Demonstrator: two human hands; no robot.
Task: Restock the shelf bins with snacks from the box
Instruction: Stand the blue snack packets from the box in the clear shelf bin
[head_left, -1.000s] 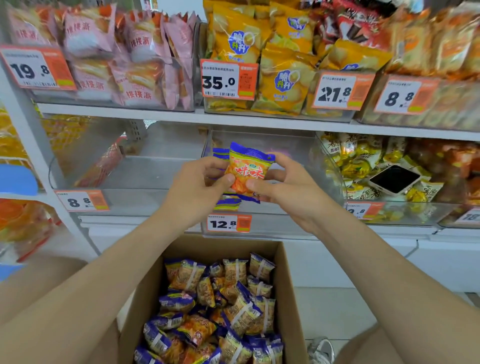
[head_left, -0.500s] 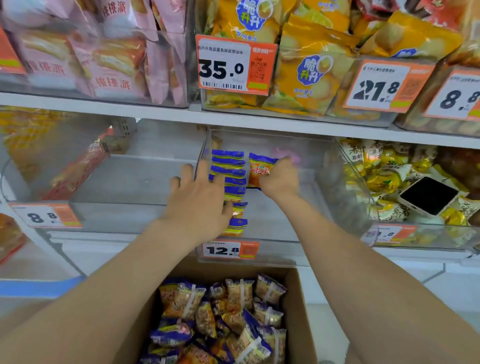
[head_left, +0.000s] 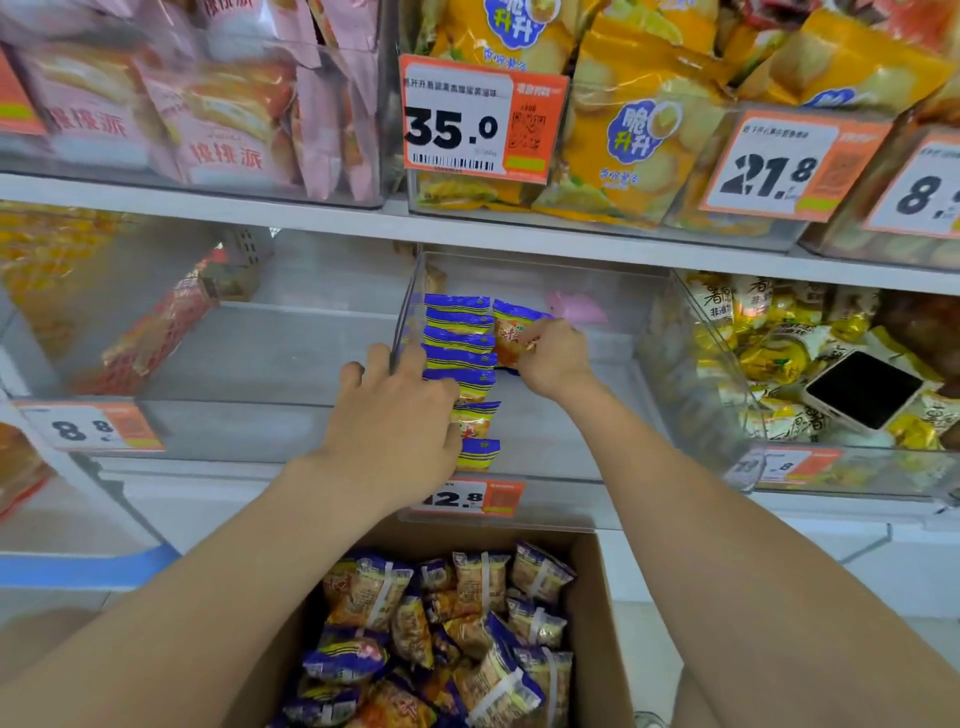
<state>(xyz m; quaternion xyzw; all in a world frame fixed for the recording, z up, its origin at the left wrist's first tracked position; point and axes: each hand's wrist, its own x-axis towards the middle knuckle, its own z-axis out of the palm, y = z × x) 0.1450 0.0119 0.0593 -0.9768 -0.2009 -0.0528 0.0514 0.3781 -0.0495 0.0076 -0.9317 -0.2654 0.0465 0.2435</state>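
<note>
1. A second ago we held one packet up in front of the shelf with both hands. Now only our right hand (head_left: 553, 358) pinches the packet (head_left: 511, 332) between thumb and fingertips, deep inside the clear bin (head_left: 561, 499).
2. The packet stands upright at the back, just beside the row of packets (head_left: 460, 343) along the bin's left side.
3. Our left hand (head_left: 395, 421) has let go and rests with loose, spread fingers on that row and the bin's left wall.
4. We judge this packet nearly placed; releasing it comes next.
5. The box (head_left: 597, 597) below holds many more packets, so most of the restocking remains.
</note>
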